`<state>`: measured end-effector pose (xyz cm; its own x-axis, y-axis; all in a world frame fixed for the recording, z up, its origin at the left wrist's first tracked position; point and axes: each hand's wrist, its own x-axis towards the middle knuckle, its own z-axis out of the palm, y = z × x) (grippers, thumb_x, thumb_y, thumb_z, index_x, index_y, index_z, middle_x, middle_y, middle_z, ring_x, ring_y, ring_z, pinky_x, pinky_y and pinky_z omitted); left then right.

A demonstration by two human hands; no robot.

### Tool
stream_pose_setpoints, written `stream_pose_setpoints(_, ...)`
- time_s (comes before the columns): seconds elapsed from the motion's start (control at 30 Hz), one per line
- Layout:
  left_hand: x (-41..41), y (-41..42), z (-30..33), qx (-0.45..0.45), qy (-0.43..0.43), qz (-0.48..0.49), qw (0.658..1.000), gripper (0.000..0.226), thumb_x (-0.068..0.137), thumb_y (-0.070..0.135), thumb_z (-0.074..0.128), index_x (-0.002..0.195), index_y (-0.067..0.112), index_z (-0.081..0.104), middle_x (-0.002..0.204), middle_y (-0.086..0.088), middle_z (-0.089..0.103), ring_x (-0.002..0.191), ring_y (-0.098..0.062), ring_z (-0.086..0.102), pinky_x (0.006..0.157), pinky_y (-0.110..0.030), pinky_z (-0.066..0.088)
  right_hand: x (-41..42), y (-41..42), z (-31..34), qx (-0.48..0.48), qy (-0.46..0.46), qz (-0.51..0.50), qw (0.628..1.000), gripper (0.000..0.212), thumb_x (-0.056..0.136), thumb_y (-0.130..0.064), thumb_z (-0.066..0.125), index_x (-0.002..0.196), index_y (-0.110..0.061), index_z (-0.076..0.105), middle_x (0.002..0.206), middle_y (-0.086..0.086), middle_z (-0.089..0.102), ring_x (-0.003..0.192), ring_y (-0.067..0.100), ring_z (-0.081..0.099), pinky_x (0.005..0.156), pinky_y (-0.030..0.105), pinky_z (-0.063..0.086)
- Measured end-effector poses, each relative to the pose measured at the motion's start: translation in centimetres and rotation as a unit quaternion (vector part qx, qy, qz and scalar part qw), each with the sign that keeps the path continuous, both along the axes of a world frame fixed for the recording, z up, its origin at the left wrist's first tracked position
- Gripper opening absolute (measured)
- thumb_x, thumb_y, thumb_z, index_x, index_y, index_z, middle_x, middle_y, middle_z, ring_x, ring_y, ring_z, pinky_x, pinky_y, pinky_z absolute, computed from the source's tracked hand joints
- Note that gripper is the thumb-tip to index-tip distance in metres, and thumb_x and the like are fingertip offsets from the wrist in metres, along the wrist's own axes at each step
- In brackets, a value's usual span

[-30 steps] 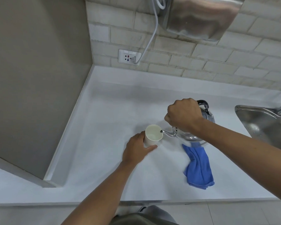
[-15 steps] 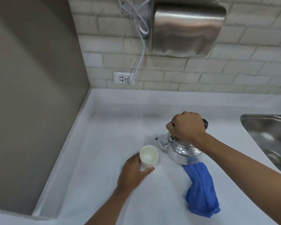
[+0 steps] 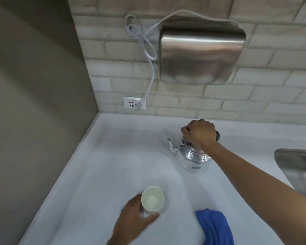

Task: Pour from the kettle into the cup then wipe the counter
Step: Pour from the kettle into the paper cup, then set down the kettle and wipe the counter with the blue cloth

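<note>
Right grip fisted on kettle handle; kettle upright at counter rear, I judge parked clear. Left grip wraps cup, steadying it. Cloth near for wiping.

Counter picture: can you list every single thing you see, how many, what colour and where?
shiny metal kettle: one, silver, upright on the counter toward the back right
white paper cup: one, white, front middle
blue folded cloth: one, blue, front, right of the cup
white counter: one, white, under everything
steel sink: one, silver, right edge
metal wall dryer: one, silver, on the brick wall
white cord: one, white, running from dryer to socket
wall socket: one, white, low on the wall
left hand: fingers around the cup
right hand: gripping the kettle's handle
</note>
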<state>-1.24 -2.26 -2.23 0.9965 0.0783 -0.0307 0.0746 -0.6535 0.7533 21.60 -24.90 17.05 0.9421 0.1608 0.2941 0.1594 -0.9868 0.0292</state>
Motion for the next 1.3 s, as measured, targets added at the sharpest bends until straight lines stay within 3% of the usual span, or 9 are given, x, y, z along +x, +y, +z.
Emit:
stream_pose_setpoints(0.2, 0.0, -0.2, 0.4, 0.004, 0.018, 0.015, 1.000, 0.083, 0.059, 0.077, 0.079, 0.133, 0.051, 0.053, 0.121, 0.039, 0.060, 0.114, 0.014, 0.054, 0.097, -0.018, 0.047, 3.9, 0.0, -1.4, 0.021, 0.011, -0.013, 1.000, 0.037, 0.082, -0.033, 0.046, 0.055, -0.009, 0.055, 0.050, 0.003, 0.045, 0.044, 0.021, 0.041, 0.046, 0.026, 0.028)
stream_pose_setpoints(0.43, -0.2, -0.4, 1.5, 0.002, 0.019, 0.009, 1.000, 0.070, 0.059, 0.075, 0.082, 0.117, 0.072, 0.042, 0.118, 0.055, 0.049, 0.110, 0.025, 0.047, 0.089, -0.002, 0.038, 5.7, 0.4, -2.7, 0.022, 0.018, -0.011, 1.000, 0.036, 0.082, -0.032, 0.046, 0.056, -0.009, 0.056, 0.049, 0.003, 0.042, 0.045, 0.023, 0.041, 0.048, 0.026, 0.028)
stream_pose_setpoints(0.67, -0.3, -0.5, 1.7, -0.001, 0.020, 0.010, 1.000, 0.073, 0.059, 0.074, 0.083, 0.119, 0.071, 0.042, 0.114, 0.051, 0.053, 0.109, 0.022, 0.050, 0.088, -0.003, 0.039, 6.0, 0.2, -4.0, 0.019, 0.003, -0.012, 1.000, 0.037, 0.081, -0.029, 0.047, 0.052, -0.007, 0.053, 0.045, 0.004, 0.040, 0.043, 0.025, 0.041, 0.049, 0.026, 0.030)
stream_pose_setpoints(0.83, -0.2, -0.6, 1.8, -0.002, 0.016, 0.012, 1.000, 0.077, 0.059, 0.072, 0.084, 0.127, 0.054, 0.052, 0.111, 0.048, 0.056, 0.106, 0.021, 0.052, 0.085, -0.003, 0.040, 6.1, 0.2, -4.4, 0.011, -0.007, -0.013, 1.000, 0.042, 0.085, -0.032, 0.045, 0.053, -0.008, 0.057, 0.045, 0.004, 0.040, 0.043, 0.024, 0.041, 0.050, 0.025, 0.028)
stream_pose_setpoints(0.97, -0.2, -0.5, 1.4, 0.002, 0.016, 0.014, 1.000, 0.080, 0.059, 0.074, 0.083, 0.129, 0.045, 0.057, 0.112, 0.036, 0.064, 0.102, 0.010, 0.061, 0.086, -0.013, 0.048, 6.1, 0.2, -4.5, 0.014, -0.018, -0.009, 1.000, 0.046, 0.089, -0.038, 0.045, 0.057, -0.008, 0.059, 0.047, 0.004, 0.040, 0.047, 0.025, 0.043, 0.052, 0.026, 0.029)
stream_pose_setpoints(1.13, -0.2, -0.5, 1.7, -0.008, 0.011, 0.007, 1.000, 0.067, 0.061, 0.068, 0.086, 0.119, 0.054, 0.056, 0.111, 0.040, 0.063, 0.103, 0.009, 0.061, 0.087, -0.015, 0.049, 5.8, 0.2, -4.8, 0.000, -0.043, 0.006, 0.999, 0.051, 0.090, -0.048, 0.043, 0.064, -0.010, 0.066, 0.053, 0.007, 0.052, 0.055, 0.027, 0.048, 0.059, 0.030, 0.032)
stream_pose_setpoints(1.2, -0.2, -0.5, 1.9, -0.009, 0.010, 0.006, 1.000, 0.062, 0.061, 0.066, 0.086, 0.113, 0.060, 0.052, 0.110, 0.043, 0.061, 0.101, 0.007, 0.062, 0.084, -0.013, 0.049, 5.6, 0.1, -5.4, 0.002, -0.086, 0.019, 0.996, 0.049, 0.087, -0.051, 0.045, 0.070, -0.011, 0.067, 0.062, 0.008, 0.059, 0.067, 0.030, 0.054, 0.066, 0.035, 0.035)
stream_pose_setpoints(1.3, -0.2, -0.5, 2.0, -0.009, 0.003, 0.002, 1.000, 0.060, 0.062, 0.064, 0.087, 0.109, 0.062, 0.050, 0.109, 0.049, 0.057, 0.100, 0.009, 0.060, 0.080, -0.006, 0.044, 4.5, -0.1, -6.0, 0.048, -0.162, 0.061, 0.984, 0.035, 0.087, -0.046, 0.053, 0.094, -0.015, 0.067, 0.095, 0.009, 0.061, 0.090, 0.033, 0.053, 0.081, 0.043, 0.039)
